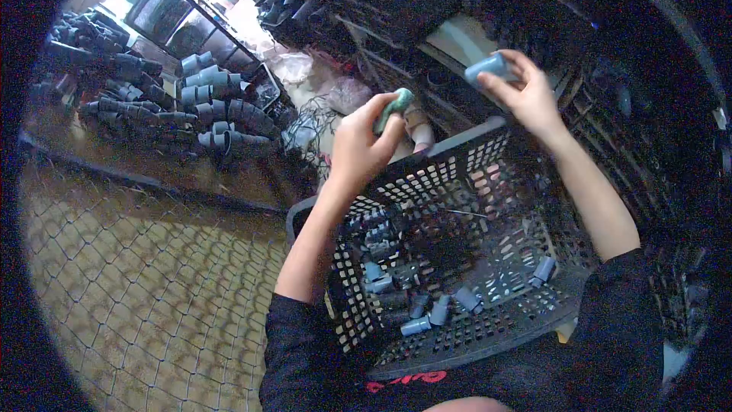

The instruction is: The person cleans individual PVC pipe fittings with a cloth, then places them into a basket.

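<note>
Above the far rim of a black plastic basket (457, 140), both of my hands are raised. My left hand (364, 137) pinches a crumpled green cloth (393, 111) between thumb and fingers. Further right, my right hand (526, 91) grips a blue-grey plastic pipe fitting (486, 69), slightly blurred and held nearly level. The cloth and the fitting are apart. Inside the basket lie several loose grey pipe fittings (467, 300) near the front wall, with more along its left side (374, 278).
Many grey pipe fittings (202, 95) are stacked on a brown surface at the left. Below it stretches a wire mesh (152, 290). Dark racks (396, 23) stand behind the basket, with pale plastic bags (293, 69) beside them.
</note>
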A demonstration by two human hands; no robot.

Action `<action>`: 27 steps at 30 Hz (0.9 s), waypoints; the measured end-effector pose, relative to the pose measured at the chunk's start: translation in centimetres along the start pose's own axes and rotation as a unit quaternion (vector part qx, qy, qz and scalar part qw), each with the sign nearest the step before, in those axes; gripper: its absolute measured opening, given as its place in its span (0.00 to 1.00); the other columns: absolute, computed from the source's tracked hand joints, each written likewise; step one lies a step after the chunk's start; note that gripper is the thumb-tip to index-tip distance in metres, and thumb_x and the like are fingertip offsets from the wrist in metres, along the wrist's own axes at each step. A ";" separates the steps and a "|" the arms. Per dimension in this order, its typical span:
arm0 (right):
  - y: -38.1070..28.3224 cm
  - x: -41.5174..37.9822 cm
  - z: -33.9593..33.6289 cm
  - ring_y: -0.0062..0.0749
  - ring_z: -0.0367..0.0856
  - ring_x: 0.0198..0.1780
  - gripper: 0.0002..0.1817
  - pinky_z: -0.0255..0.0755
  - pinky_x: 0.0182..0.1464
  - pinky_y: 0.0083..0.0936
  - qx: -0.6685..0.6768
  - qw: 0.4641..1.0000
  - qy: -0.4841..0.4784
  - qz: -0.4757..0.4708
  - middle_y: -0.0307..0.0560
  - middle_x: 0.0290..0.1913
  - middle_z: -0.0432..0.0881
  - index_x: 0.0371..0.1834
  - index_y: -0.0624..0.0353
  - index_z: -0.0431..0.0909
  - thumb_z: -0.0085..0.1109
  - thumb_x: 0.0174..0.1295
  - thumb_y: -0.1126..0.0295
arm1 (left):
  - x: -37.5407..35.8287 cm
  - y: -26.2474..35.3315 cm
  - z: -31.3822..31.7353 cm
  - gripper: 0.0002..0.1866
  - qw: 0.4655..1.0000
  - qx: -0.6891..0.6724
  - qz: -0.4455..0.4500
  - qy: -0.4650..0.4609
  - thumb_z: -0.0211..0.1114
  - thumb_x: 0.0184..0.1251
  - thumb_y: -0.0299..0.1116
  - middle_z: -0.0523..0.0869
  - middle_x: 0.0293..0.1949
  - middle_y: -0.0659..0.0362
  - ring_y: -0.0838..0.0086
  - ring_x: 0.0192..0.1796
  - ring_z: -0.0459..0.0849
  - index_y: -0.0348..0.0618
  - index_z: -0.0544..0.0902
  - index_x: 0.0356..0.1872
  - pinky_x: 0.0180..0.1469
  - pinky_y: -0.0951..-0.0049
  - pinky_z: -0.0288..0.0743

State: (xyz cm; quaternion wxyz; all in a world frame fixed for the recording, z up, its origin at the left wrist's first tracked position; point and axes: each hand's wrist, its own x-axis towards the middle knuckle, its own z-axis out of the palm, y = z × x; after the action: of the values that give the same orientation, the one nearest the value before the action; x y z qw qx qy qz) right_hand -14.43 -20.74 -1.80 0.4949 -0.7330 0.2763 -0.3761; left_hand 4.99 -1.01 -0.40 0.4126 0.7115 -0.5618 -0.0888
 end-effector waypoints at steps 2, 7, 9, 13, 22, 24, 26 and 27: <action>-0.2 0.7 -1.2 0.32 0.82 0.48 0.32 0.76 0.49 0.28 -0.065 0.997 0.043 0.010 0.51 0.46 0.83 0.59 0.64 0.70 0.70 0.57 0.56 | -0.6 -1.0 1.6 0.18 0.998 0.050 0.026 -0.040 0.59 0.65 0.35 0.85 0.36 0.43 0.54 0.37 0.85 0.43 0.78 0.55 0.43 0.62 0.76; 1.4 1.9 -3.5 0.53 0.81 0.52 0.21 0.76 0.52 0.41 -0.499 0.866 -0.007 -0.037 0.59 0.49 0.82 0.58 0.62 0.71 0.54 0.62 0.68 | -0.7 -0.1 2.5 0.19 0.965 0.111 -0.116 -0.207 0.44 0.71 0.44 0.84 0.40 0.39 0.42 0.45 0.82 0.42 0.78 0.48 0.50 0.49 0.73; 0.9 3.5 -3.4 0.54 0.80 0.54 0.21 0.75 0.53 0.44 -0.600 0.798 -0.041 0.037 0.59 0.52 0.81 0.59 0.61 0.70 0.51 0.62 0.70 | -0.6 -1.5 3.2 0.19 0.972 0.085 -0.091 -0.198 0.44 0.70 0.44 0.84 0.39 0.38 0.42 0.44 0.82 0.41 0.78 0.41 0.49 0.46 0.73; 2.9 7.8 -2.1 0.50 0.78 0.59 0.26 0.74 0.56 0.44 -0.668 0.714 -0.085 0.192 0.57 0.60 0.77 0.64 0.59 0.68 0.53 0.60 0.71 | -1.0 -0.7 2.8 0.20 0.968 0.114 -0.122 -0.185 0.44 0.70 0.45 0.84 0.40 0.38 0.42 0.44 0.82 0.40 0.78 0.41 0.51 0.47 0.73; 9.3 9.2 -4.0 0.53 0.75 0.62 0.35 0.68 0.60 0.52 -0.599 0.757 0.059 0.253 0.62 0.62 0.74 0.71 0.63 0.51 0.53 0.62 0.69 | -1.3 0.0 2.0 0.22 0.961 0.147 -0.123 -0.197 0.41 0.70 0.43 0.84 0.38 0.39 0.43 0.43 0.82 0.37 0.81 0.38 0.50 0.48 0.74; 9.6 9.1 -4.1 0.57 0.75 0.61 0.37 0.68 0.60 0.51 -0.559 0.785 0.091 0.251 0.65 0.62 0.74 0.71 0.65 0.46 0.53 0.62 0.70 | -1.3 -0.1 1.9 0.22 0.962 0.151 -0.114 -0.194 0.41 0.70 0.43 0.84 0.37 0.39 0.43 0.43 0.83 0.37 0.81 0.38 0.49 0.48 0.74; 10.1 8.9 -4.4 0.60 0.76 0.58 0.37 0.69 0.59 0.51 -0.509 0.819 0.091 0.248 0.68 0.59 0.74 0.70 0.66 0.46 0.55 0.61 0.71 | -1.5 -0.5 1.9 0.22 0.965 0.152 -0.103 -0.187 0.41 0.70 0.43 0.84 0.37 0.38 0.43 0.42 0.83 0.38 0.81 0.38 0.49 0.47 0.74; 11.0 9.1 -4.5 0.61 0.77 0.57 0.37 0.70 0.58 0.50 -0.495 0.832 0.108 0.226 0.69 0.57 0.75 0.70 0.66 0.47 0.57 0.61 0.71 | -1.6 -0.5 2.0 0.22 0.965 0.153 -0.109 -0.185 0.42 0.70 0.43 0.84 0.37 0.39 0.43 0.42 0.83 0.39 0.81 0.38 0.49 0.47 0.74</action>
State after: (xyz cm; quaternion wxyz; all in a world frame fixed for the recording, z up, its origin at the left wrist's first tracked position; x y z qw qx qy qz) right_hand -13.37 -34.02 -8.49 0.1041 -0.7519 0.6351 -0.1432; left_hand 3.61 -0.58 -2.55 0.1757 0.7943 -0.5540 -0.1769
